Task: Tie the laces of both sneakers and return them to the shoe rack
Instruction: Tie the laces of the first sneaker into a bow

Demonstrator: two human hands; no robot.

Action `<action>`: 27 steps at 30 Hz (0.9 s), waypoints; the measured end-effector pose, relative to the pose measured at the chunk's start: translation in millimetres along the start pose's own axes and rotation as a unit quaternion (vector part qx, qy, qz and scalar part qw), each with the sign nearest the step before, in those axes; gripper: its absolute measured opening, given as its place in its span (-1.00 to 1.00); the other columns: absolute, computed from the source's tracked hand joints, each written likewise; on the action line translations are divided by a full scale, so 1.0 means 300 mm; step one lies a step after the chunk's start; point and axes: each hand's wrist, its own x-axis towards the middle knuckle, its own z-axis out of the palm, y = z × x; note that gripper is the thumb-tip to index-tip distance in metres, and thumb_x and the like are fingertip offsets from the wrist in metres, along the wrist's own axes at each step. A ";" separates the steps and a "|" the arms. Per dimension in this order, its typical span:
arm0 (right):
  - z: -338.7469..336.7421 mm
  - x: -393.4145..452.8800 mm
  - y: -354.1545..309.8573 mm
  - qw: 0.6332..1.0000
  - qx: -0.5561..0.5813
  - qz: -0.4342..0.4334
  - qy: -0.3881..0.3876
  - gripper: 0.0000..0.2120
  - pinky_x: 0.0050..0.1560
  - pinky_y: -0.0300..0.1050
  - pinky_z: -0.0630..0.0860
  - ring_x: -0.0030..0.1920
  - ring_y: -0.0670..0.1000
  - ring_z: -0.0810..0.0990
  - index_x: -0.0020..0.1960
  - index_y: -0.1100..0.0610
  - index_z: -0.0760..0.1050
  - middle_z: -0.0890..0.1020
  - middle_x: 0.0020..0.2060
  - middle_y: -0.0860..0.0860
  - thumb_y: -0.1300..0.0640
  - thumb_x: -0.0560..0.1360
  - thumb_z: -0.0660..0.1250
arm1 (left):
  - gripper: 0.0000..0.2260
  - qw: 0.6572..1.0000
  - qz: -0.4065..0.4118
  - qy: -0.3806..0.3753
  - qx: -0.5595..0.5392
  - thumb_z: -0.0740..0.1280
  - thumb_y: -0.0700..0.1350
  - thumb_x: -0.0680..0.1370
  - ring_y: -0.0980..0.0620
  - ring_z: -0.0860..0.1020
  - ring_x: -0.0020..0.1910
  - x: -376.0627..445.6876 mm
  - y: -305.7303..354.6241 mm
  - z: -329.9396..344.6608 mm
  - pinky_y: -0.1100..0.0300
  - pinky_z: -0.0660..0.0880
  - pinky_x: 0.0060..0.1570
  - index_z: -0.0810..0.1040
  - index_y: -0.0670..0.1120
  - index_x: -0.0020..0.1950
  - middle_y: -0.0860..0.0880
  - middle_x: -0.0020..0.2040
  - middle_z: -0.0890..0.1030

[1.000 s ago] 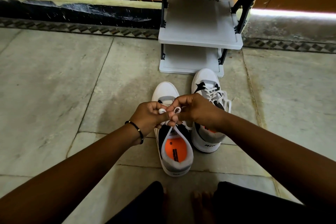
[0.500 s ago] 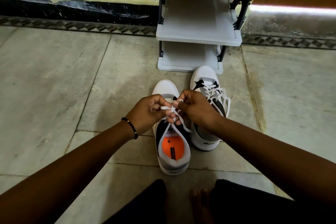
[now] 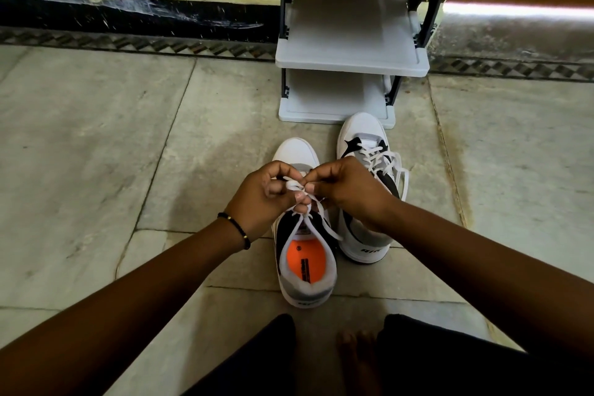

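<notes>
Two white, grey and black sneakers stand side by side on the floor, toes toward the rack. The left sneaker (image 3: 305,270) has an orange insole. Over its tongue my left hand (image 3: 260,199) and my right hand (image 3: 350,193) both pinch its white laces (image 3: 293,185), which form small loops between my fingertips; a long loop trails down toward the heel opening. The right sneaker (image 3: 363,141) sits slightly farther away, partly under my right hand, with a tied-looking bow hanging over its right side.
A grey plastic shoe rack (image 3: 352,63) with black posts stands against the wall just beyond the sneakers, its shelves bare. Stone floor tiles spread left and right. My dark-clothed knees and bare toes (image 3: 353,341) are at the bottom edge.
My hands have lifted slightly toward the shoe's toe and the lace loops between my fingers have drawn smaller and tighter. The sneakers have not moved.
</notes>
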 end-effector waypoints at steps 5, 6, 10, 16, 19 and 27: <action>-0.003 0.004 0.001 1.000 -0.002 -0.006 -0.015 -0.91 -0.25 -0.17 0.54 -0.31 0.04 0.56 -0.10 0.32 0.60 0.63 -0.26 0.22 0.37 0.44 0.33 | -0.71 0.995 0.025 -0.020 0.090 0.31 -0.28 0.48 0.16 0.66 -0.17 -0.013 0.010 -0.006 0.42 0.53 -0.11 0.40 0.07 0.05 -0.01 -0.16 0.66; -0.001 0.003 -0.002 1.000 -0.008 -0.012 -0.017 -0.92 -0.26 -0.18 0.53 -0.33 0.02 0.54 -0.12 0.30 0.60 0.62 -0.28 0.20 0.37 0.44 0.32 | -0.71 0.995 0.026 -0.029 0.097 0.29 -0.28 0.50 0.18 0.65 -0.18 -0.014 0.013 -0.009 0.42 0.52 -0.11 0.38 0.08 0.06 0.00 -0.15 0.66; -0.002 -0.001 -0.022 0.994 -0.097 -0.051 -0.029 -0.87 -0.36 -0.39 0.45 -0.40 -0.09 0.52 -0.15 0.17 0.60 0.61 -0.36 0.06 0.33 0.46 0.31 | -0.78 0.991 -0.006 -0.080 0.104 0.16 -0.31 0.55 0.33 0.59 -0.26 -0.011 0.024 -0.016 0.52 0.46 -0.17 0.33 -0.10 0.16 0.05 -0.20 0.58; -0.018 0.000 -0.035 0.940 -0.287 -0.180 -0.043 -0.85 -0.12 -0.10 0.52 -0.17 0.05 0.62 -0.10 0.18 0.63 0.69 -0.18 0.11 0.31 0.44 0.30 | -0.86 0.990 -0.055 -0.075 0.109 0.05 -0.22 0.60 0.26 0.50 -0.26 0.002 0.018 -0.012 0.57 0.40 -0.34 0.38 -0.08 0.02 0.07 -0.19 0.48; -0.027 0.002 -0.042 0.901 -0.360 -0.234 -0.057 -0.86 -0.15 -0.01 0.54 -0.18 0.10 0.62 -0.10 0.20 0.63 0.67 -0.20 0.13 0.28 0.43 0.31 | -0.88 0.991 -0.065 -0.075 0.089 0.09 -0.21 0.59 0.34 0.53 -0.29 0.003 0.017 0.000 0.58 0.40 -0.36 0.38 -0.04 -0.04 0.09 -0.18 0.50; -0.012 0.001 -0.033 0.922 -0.354 -0.149 -0.035 -0.82 -0.36 -0.29 0.28 -0.41 -0.12 0.41 0.00 0.15 0.60 0.54 -0.38 0.00 0.17 0.41 0.38 | -0.69 0.981 0.035 -0.019 0.190 0.41 -0.22 0.41 0.20 0.54 -0.18 -0.011 0.012 -0.016 0.49 0.42 -0.10 0.40 0.12 -0.02 0.08 -0.27 0.53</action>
